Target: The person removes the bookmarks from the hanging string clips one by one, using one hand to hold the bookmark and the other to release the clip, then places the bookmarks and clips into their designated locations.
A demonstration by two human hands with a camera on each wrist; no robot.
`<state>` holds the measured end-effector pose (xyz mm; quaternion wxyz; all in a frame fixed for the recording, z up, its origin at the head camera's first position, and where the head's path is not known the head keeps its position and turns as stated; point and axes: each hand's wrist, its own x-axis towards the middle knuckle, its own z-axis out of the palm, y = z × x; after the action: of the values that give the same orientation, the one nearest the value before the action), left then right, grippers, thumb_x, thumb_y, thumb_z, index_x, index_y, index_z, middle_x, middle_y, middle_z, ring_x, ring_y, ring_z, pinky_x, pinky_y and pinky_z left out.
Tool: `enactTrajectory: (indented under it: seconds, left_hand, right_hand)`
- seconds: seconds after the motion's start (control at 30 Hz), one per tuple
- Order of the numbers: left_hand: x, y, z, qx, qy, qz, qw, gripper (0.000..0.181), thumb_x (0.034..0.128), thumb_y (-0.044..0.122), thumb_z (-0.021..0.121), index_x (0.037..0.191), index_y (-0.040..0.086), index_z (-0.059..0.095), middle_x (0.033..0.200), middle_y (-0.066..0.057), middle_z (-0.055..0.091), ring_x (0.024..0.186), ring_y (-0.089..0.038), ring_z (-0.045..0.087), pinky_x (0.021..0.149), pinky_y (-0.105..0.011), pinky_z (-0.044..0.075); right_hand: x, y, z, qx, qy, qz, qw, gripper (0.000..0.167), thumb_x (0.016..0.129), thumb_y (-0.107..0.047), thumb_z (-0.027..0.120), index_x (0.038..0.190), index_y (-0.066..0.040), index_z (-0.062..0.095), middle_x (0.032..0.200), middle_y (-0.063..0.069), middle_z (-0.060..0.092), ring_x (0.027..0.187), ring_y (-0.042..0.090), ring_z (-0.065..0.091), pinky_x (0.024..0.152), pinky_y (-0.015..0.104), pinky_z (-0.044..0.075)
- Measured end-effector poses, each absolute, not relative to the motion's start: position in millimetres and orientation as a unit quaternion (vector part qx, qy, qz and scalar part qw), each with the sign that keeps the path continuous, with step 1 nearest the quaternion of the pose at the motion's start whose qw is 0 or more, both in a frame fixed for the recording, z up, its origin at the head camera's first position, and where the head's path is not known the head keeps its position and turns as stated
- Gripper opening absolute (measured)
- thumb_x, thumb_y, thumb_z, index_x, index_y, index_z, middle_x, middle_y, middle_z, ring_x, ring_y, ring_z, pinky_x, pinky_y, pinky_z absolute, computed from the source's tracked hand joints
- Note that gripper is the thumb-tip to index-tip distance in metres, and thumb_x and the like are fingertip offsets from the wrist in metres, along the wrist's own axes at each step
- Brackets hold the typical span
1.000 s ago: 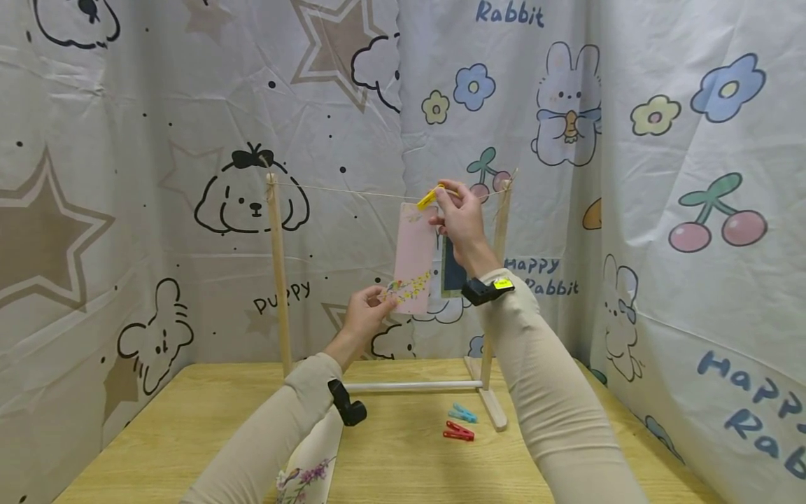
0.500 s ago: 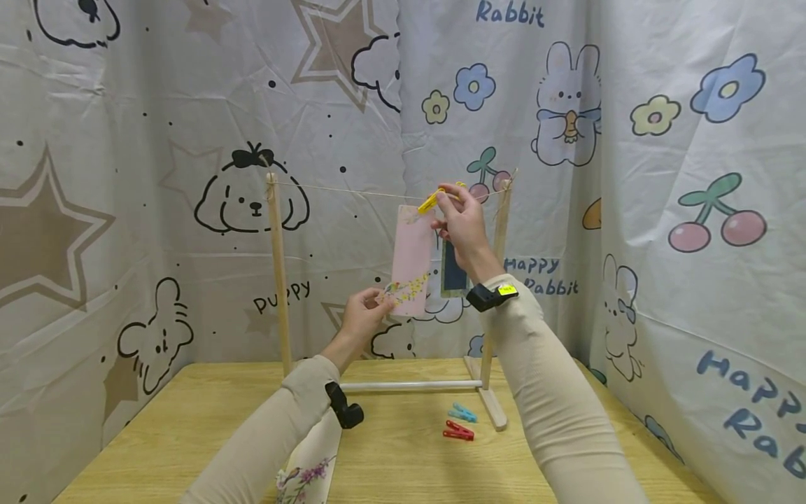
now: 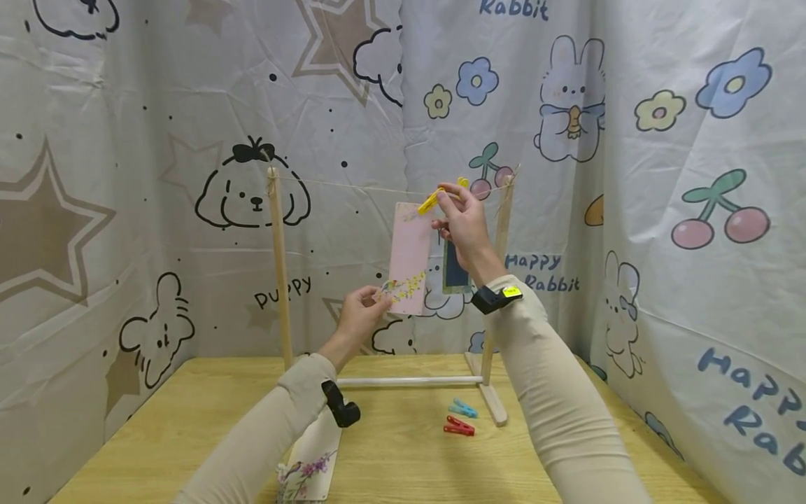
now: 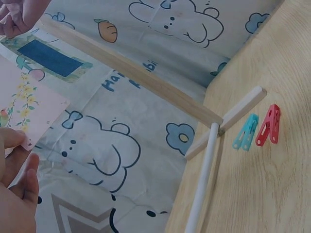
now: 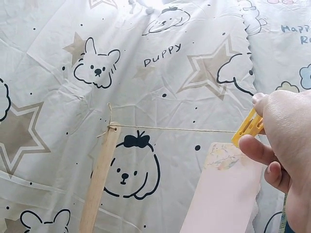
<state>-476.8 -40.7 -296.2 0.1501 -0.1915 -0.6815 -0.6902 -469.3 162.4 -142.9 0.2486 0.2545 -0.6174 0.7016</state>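
Note:
A pink card (image 3: 409,252) with yellow flowers hangs upright just below the string (image 3: 352,186). My left hand (image 3: 362,318) pinches its lower left corner between thumb and fingers. At its top right, my right hand (image 3: 464,220) pinches a yellow clothespin (image 5: 249,127) whose tip is at the card's top edge. Whether that clothespin bites the string or the card, I cannot tell. Behind the right hand, a dark blue card (image 3: 456,266) with a green border hangs lower, partly hidden. A second yellow clothespin (image 3: 462,182) shows above that hand, on the string.
Wooden posts (image 3: 280,273) hold the string, with a white bar (image 3: 409,381) joining them low down. A blue clothespin (image 3: 462,408) and a red clothespin (image 3: 459,425) lie on the wooden table (image 3: 403,462). A white flowered card (image 3: 315,455) lies near the left forearm.
The pink card and my left hand have shifted slightly left. My right hand has eased a little to the right with its clothespin, and more of the second yellow clothespin shows.

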Motion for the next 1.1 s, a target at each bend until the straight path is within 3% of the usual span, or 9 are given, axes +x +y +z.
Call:
enactTrajectory:
  seconds: [0.27,0.67,0.93,1.1]
  left_hand:
    - [-476.3,-43.2,-297.4,-0.203,-0.679,-0.69,0.148,0.017,0.0977,0.002,0.07,0.111,-0.008,0.07,0.097,-0.015,0.072,0.083,-0.016,0.062,0.066,-0.024,0.048]
    - [-467.6,-47.0,-300.9,-0.194,-0.688,-0.684,0.144,0.013,0.0968,0.002,0.07,0.107,-0.006,0.07,0.093,-0.013,0.071,0.086,-0.021,0.064,0.07,-0.025,0.05]
    - [-459.4,-49.4,-304.6,-0.192,-0.693,-0.682,0.133,0.018,0.0974,0.004,0.07,0.113,-0.005,0.07,0.095,-0.012,0.073,0.09,-0.021,0.066,0.089,-0.046,0.051]
    - [-456.5,-50.7,-307.8,-0.189,-0.686,-0.692,0.124,0.019,0.0974,0.004,0.07,0.115,-0.004,0.07,0.097,-0.012,0.074,0.096,-0.027,0.068,0.088,-0.039,0.05]
  right_hand:
    - [-463.2,162.2,-145.4,0.273,-0.621,0.693,0.242,0.036,0.108,-0.024,0.059,0.14,-0.007,0.057,0.139,0.02,0.057,0.063,0.014,0.06,0.054,0.019,0.041]
    - [-462.4,167.7,-154.0,0.283,-0.61,0.705,0.226,0.034,0.109,-0.021,0.057,0.138,-0.003,0.056,0.121,0.016,0.063,0.059,0.013,0.056,0.051,0.018,0.04]
    - [-461.3,173.9,-163.1,0.291,-0.612,0.703,0.217,0.033,0.108,-0.022,0.058,0.136,-0.005,0.059,0.12,0.017,0.064,0.059,0.013,0.056,0.051,0.02,0.039]
    - [-459.3,175.2,-167.3,0.294,-0.613,0.701,0.214,0.032,0.108,-0.021,0.059,0.135,-0.005,0.06,0.12,0.016,0.065,0.059,0.013,0.056,0.052,0.02,0.039]
